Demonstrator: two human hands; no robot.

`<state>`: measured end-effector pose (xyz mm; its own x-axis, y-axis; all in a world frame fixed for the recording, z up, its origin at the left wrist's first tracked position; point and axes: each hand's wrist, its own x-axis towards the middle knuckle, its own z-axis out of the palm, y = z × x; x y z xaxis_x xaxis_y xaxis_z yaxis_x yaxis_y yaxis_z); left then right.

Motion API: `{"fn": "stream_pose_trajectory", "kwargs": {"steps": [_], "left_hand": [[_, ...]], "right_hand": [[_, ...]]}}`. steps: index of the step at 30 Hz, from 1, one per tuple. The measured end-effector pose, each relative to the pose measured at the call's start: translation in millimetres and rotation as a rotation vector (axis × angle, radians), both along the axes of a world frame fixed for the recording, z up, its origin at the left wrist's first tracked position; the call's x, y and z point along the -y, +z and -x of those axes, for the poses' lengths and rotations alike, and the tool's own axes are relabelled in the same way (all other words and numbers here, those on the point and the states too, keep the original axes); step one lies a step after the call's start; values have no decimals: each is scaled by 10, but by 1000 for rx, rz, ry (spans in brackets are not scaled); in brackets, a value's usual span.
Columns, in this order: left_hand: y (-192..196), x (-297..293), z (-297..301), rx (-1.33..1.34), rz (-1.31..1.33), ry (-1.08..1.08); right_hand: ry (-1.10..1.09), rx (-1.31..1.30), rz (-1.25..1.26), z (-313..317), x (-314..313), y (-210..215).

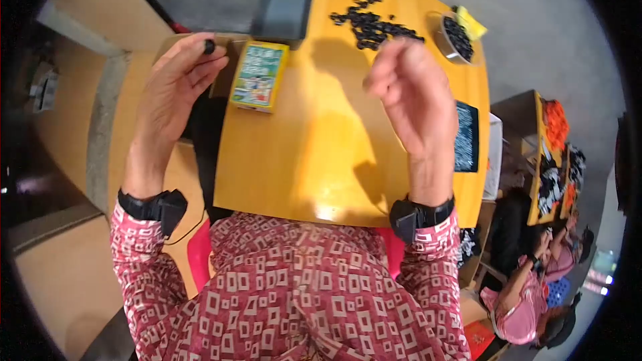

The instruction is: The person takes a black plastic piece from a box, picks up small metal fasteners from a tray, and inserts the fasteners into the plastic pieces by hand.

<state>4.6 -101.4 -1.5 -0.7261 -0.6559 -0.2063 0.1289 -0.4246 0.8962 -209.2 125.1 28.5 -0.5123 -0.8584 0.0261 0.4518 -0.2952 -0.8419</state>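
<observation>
Piece (209, 47), small, black and rounded, is pinched in the left hand (172, 85), left of a yellow-and-green rectangular box (261, 75). The right hand (421, 93), blurred, curls above the glossy yellow table (301, 160); whether it grasps anything, I cannot tell. Beyond lie scattered black pieces (374, 27).

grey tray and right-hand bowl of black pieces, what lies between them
Head view: a loose scatter of small black pieces lies on the yellow table between the grey tray and that bowl.
</observation>
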Motion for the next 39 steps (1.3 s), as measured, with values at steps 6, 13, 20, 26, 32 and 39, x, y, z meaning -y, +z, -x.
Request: {"fn": "stream_pose_trajectory", "kwargs": {"steps": [6, 13, 20, 26, 32, 39], "left_hand": [[-4, -161, 122, 24, -5, -78], [24, -309, 143, 58, -6, -115], [-13, -452, 223, 48, -83, -184], [-62, -500, 238, 66, -110, -201], [-130, -359, 144, 168, 630, -54], [-144, 87, 240, -141, -108, -9]], "right_hand": [[-504, -1489, -340, 391, 73, -256], [-36, -324, -338, 330, 110, 64], [-40, -372, -369, 440, -61, 80], [-389, -1073, -701, 1127, -440, -150], [-375, -1623, -904, 1339, -628, -298], [-167, -1606, -981, 1226, -669, -527]]}}
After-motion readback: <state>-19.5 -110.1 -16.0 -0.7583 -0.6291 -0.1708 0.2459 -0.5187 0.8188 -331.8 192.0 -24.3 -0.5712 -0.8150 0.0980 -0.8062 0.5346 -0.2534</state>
